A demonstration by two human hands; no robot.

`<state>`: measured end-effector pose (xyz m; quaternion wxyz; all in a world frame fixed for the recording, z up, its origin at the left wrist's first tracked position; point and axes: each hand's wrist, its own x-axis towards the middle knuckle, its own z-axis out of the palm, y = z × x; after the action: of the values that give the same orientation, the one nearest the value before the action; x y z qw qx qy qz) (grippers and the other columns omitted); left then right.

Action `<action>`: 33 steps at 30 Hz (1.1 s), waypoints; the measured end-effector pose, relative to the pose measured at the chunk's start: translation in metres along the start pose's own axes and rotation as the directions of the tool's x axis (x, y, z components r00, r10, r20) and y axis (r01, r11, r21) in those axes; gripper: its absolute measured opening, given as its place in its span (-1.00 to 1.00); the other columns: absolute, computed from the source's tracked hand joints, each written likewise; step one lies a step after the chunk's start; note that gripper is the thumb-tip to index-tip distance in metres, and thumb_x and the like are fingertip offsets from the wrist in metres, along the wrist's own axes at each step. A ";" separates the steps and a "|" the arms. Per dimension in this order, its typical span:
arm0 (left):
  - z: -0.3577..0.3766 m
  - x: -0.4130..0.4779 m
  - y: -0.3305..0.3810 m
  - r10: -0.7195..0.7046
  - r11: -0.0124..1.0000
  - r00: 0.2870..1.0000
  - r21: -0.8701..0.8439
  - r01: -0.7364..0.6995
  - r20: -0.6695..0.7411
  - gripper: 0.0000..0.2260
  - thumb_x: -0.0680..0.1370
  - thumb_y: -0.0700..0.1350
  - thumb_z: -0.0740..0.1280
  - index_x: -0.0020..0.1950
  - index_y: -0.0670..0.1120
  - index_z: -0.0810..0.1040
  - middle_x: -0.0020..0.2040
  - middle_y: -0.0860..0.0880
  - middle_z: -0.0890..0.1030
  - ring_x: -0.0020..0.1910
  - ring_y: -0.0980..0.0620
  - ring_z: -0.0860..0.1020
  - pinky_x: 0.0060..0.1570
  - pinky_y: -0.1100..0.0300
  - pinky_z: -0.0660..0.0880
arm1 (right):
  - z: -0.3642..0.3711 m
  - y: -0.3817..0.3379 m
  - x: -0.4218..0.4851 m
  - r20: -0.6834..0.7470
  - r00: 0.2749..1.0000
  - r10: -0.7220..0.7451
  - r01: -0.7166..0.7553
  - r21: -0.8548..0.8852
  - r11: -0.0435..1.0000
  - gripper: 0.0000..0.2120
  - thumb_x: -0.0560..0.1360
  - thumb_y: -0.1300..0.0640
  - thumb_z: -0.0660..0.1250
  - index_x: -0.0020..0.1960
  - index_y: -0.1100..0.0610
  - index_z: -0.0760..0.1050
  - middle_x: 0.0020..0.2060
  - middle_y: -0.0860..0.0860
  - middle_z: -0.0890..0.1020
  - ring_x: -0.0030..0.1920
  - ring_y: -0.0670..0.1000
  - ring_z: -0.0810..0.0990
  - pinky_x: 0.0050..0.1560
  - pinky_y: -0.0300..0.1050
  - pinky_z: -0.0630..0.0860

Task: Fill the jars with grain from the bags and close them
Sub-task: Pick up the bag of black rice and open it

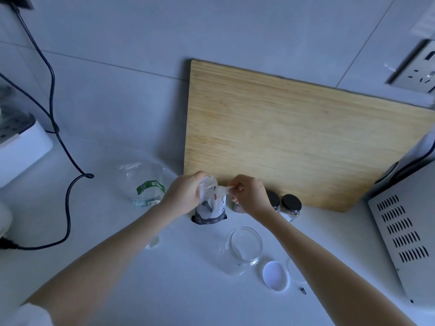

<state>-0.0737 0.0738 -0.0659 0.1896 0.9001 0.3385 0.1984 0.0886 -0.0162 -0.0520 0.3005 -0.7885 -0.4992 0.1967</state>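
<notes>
Nearest on the white bench (183, 290), a white lid (275, 275) lies flat at four o'clock of an open glass jar (243, 249) that stands empty. Beyond, at eleven o'clock of the jar, an upright grain bag (210, 208) has its top pinched by both hands: left hand (184, 194) in a closed grip on one side, right hand (250, 194) on the other. Two black-lidded jars (290, 205) with dark contents stand behind, before a wooden board (294, 132). A clear, green-labelled bag (148, 184) sits at nine o'clock.

Counter (179, 290) lies open at lower centre. Open jar (244, 249), lid (275, 275) and appliance (404, 234) crowd the right; black cable (68, 208) crosses the left.
</notes>
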 end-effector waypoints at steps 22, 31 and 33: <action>-0.121 0.062 0.095 0.211 0.976 0.970 -0.087 -0.201 0.120 -0.73 0.45 -0.25 0.37 -0.43 -0.17 0.40 -0.49 -0.01 0.29 -0.42 0.07 0.21 -0.43 0.21 0.07 | -0.095 -0.033 -0.025 0.194 0.968 -0.157 0.011 0.597 0.802 -0.25 0.34 0.14 0.52 0.41 -0.02 0.21 0.28 -0.07 0.48 0.26 -0.07 0.48 0.18 -0.15 0.48; -0.139 0.049 0.178 0.405 0.897 0.905 -0.247 -0.365 0.134 -0.90 0.44 -0.23 0.43 -0.27 -0.20 0.60 -0.49 0.10 0.43 -0.41 0.18 0.36 -0.39 0.33 0.23 | -0.161 -0.032 -0.099 -0.110 0.962 -0.251 0.265 0.606 0.750 -0.70 0.48 0.06 0.34 0.05 0.28 0.61 -0.02 0.24 0.67 -0.04 -0.04 0.62 -0.02 -0.27 0.52; -0.135 0.044 0.190 0.411 0.893 0.899 -0.264 -0.364 0.149 -0.98 0.43 -0.24 0.44 -0.20 -0.16 0.64 -0.47 0.22 0.51 -0.39 0.27 0.43 -0.35 0.42 0.28 | -0.171 -0.025 -0.113 -0.171 0.963 -0.209 0.270 0.590 0.761 -0.79 0.38 0.05 0.39 -0.08 0.14 0.68 -0.12 0.08 0.72 -0.09 -0.12 0.65 -0.07 -0.34 0.52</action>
<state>-0.0074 -0.0009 0.1494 0.2819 0.9369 0.1050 0.1780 0.1280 -0.1575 0.0929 0.5837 -0.5881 -0.4910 0.2690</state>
